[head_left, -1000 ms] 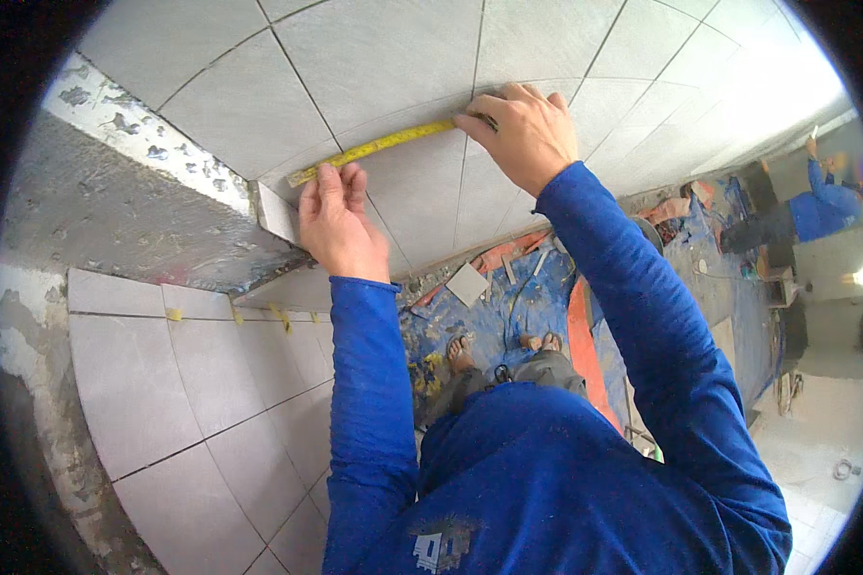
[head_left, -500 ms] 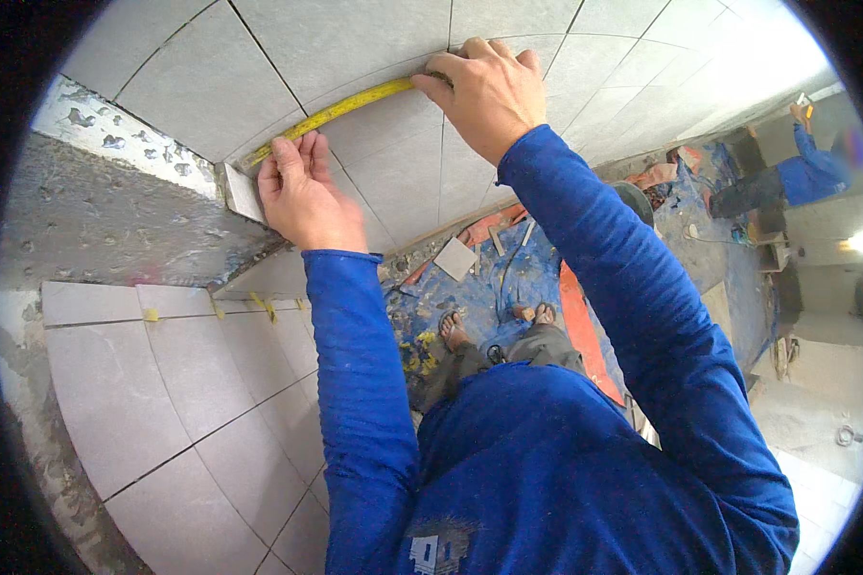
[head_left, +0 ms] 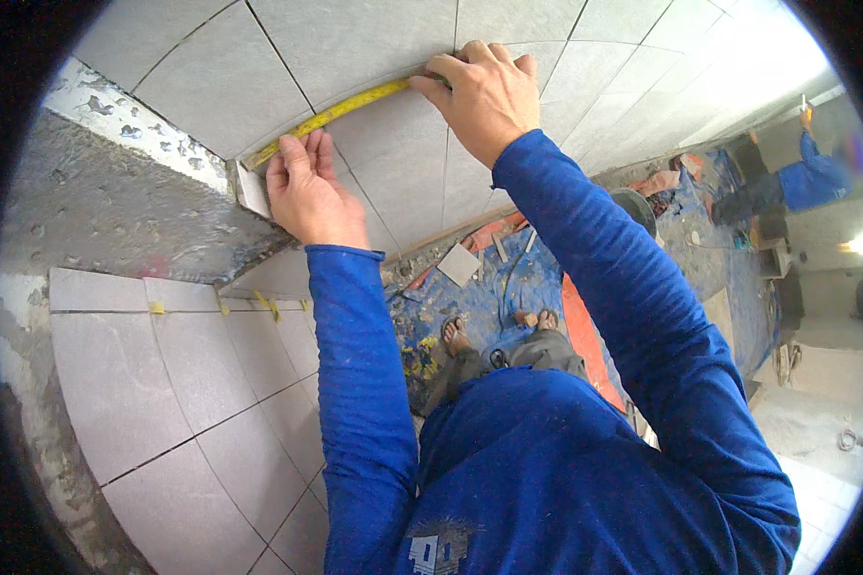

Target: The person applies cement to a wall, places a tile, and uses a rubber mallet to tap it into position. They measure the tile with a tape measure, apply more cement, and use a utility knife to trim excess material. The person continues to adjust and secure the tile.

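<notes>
Tape (head_left: 360, 100) extended across wall tiles (head_left: 374, 43), left end near the rough concrete edge (head_left: 134, 120). My right hand (head_left: 492, 103) pinches it between thumb and curled fingers. My left hand (head_left: 318, 203) touches its lower edge; whether pinching, I cannot tell.

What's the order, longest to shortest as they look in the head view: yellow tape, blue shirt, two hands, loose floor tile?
1. Blue shirt
2. Yellow tape
3. Left hand and right hand: too alike to rank
4. Loose floor tile, but it's farther away
</notes>
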`<move>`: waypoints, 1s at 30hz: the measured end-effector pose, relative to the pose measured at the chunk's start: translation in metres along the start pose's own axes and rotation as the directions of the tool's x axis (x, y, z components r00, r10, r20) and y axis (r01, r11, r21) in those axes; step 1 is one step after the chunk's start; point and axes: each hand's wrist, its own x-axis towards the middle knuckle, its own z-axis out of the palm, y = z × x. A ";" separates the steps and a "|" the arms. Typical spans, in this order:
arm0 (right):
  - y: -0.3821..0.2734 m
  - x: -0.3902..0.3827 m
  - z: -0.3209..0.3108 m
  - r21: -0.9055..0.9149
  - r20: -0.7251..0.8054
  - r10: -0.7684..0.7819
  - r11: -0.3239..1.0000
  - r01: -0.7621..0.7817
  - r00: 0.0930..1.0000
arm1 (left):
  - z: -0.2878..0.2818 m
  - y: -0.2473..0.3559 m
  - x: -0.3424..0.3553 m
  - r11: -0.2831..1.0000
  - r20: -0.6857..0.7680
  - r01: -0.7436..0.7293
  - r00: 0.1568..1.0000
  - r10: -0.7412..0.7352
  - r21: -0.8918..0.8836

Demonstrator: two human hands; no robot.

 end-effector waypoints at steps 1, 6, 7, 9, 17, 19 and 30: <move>0.000 0.000 0.000 -0.001 -0.007 0.000 1.000 0.000 1.000 | 0.000 0.000 0.000 1.000 -0.002 0.001 1.000 -0.001 0.005; -0.002 0.002 -0.001 0.009 0.007 0.016 1.000 -0.016 1.000 | 0.002 0.000 0.000 1.000 -0.018 0.008 1.000 -0.008 0.001; -0.003 0.002 0.000 0.012 0.009 0.019 1.000 -0.019 1.000 | 0.002 0.000 0.000 1.000 -0.019 0.008 1.000 -0.008 -0.005; -0.003 0.003 0.000 0.019 0.004 0.024 1.000 -0.024 1.000 | 0.002 0.000 -0.001 1.000 -0.005 -0.001 1.000 0.001 -0.023; -0.004 0.004 0.000 0.051 0.006 0.049 0.997 -0.049 0.999 | 0.009 0.010 -0.014 0.998 -0.040 0.044 0.998 -0.042 0.048; -0.004 0.004 -0.002 0.057 0.014 0.052 0.997 -0.052 0.999 | 0.002 0.017 -0.035 0.981 -0.082 0.101 0.993 -0.088 0.163; -0.005 0.007 -0.004 0.085 0.024 0.058 0.995 -0.060 0.998 | -0.045 0.055 -0.031 0.130 0.273 -0.490 0.664 0.696 0.862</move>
